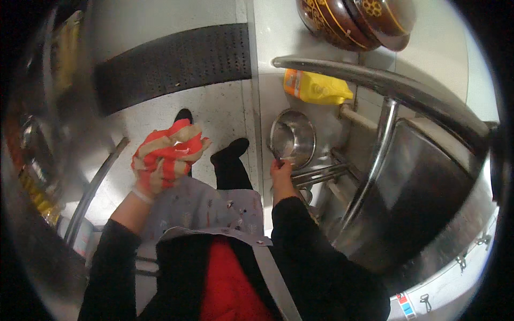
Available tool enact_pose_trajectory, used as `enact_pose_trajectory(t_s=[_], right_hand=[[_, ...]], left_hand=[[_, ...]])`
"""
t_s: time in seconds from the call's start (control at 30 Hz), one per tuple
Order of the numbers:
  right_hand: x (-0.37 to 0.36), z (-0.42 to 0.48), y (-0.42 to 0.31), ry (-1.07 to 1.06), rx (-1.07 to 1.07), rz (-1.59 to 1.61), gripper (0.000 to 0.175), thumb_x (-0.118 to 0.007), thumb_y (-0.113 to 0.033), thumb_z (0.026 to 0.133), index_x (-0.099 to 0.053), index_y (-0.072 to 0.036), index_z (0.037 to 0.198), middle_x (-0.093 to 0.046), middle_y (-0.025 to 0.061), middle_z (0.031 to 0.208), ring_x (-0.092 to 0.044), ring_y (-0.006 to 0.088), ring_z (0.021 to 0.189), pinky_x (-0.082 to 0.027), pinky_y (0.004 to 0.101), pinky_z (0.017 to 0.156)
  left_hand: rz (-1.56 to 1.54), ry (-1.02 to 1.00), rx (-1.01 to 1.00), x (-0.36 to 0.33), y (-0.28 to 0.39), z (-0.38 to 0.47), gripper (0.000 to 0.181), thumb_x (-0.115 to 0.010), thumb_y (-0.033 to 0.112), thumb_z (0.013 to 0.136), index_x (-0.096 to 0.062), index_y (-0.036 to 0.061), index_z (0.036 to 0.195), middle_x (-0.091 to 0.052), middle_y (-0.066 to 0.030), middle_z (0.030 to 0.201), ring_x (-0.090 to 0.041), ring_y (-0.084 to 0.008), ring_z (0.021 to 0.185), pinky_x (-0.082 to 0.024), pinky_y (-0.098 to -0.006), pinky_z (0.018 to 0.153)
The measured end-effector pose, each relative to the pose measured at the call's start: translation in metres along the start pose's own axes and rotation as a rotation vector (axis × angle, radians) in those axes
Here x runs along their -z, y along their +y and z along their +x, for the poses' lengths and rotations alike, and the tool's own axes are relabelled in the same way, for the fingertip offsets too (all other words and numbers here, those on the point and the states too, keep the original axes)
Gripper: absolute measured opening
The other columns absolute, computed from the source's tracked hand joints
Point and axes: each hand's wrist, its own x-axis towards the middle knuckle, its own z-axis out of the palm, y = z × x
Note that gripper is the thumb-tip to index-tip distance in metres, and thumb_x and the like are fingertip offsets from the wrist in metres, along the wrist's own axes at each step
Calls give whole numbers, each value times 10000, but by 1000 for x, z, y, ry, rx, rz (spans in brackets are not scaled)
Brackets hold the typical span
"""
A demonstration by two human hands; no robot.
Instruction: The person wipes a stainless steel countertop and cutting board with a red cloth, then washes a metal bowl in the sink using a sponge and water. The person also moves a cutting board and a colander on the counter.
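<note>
My left hand (pixel 145 185) is closed around a bunched red and tan striped cloth (pixel 182 140), which hides most of the fingers. The cloth is above the light floor, in front of a dark shoe. On the right, my right hand (pixel 282 170) grips the near edge or handle of a round stainless-steel pan (pixel 291 138); the fingers cover that part. The pan tilts so its inside shows, and whether it rests on anything cannot be made out. Metal bars (pixel 321 173) of a low frame run just beside my right wrist.
A yellow plastic jug (pixel 321 87) lies beyond the pan, under a curved-looking steel rail (pixel 377 76). Brown patterned pots (pixel 341 24) stand farther back. A steel basin (pixel 429 188) fills the right side. A dark perforated mat (pixel 172 64) crosses the floor; a metal leg (pixel 96 188) stands left.
</note>
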Motion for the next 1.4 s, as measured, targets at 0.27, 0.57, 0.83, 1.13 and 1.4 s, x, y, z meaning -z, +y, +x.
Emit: enact_pose_trajectory(t_s=[0.27,0.57,0.83,1.13,1.4], right_hand=[[-37,-183,-2,-221,-314,-6,215,-593,-118,854,-553,-25,1043,-572,98,958,-587,218,825,-525,370,667],[-88,-392,-180,-794,370,-351,264,-612,-126,845,-609,-5,1080,-663,98,964,-655,193,768,-555,325,606],[-39,-546,-326,-836,605,-78,228,-590,-55,874,-607,10,1092,-675,88,933,-647,144,717,-532,272,573],[166,-662,-329,-538,611,398,281,-645,-116,849,-597,29,1086,-657,117,1009,-653,202,854,-567,360,736],[395,-702,-280,18,725,702,163,-657,-90,844,-578,3,952,-614,84,887,-624,162,720,-555,334,632]], left_hand=[[541,118,-504,32,150,-64,460,-608,315,921,-504,130,1329,-552,-80,1318,-570,-214,1156,-488,-310,963],[-660,130,-687,129,344,-148,359,-434,228,999,-517,7,1270,-586,-145,1230,-583,-229,1011,-479,-300,894],[-788,-550,-664,185,428,-180,515,-415,319,1035,-385,-33,1408,-585,-161,1245,-545,-141,761,-437,-258,572],[-517,-813,-544,103,490,-195,464,-473,168,952,-417,-52,1356,-528,-282,1230,-527,-150,639,-395,-200,501],[194,-759,-1326,-125,518,-276,474,-562,286,912,-551,-64,1231,-603,-220,1275,-635,-268,1082,-527,-349,914]])
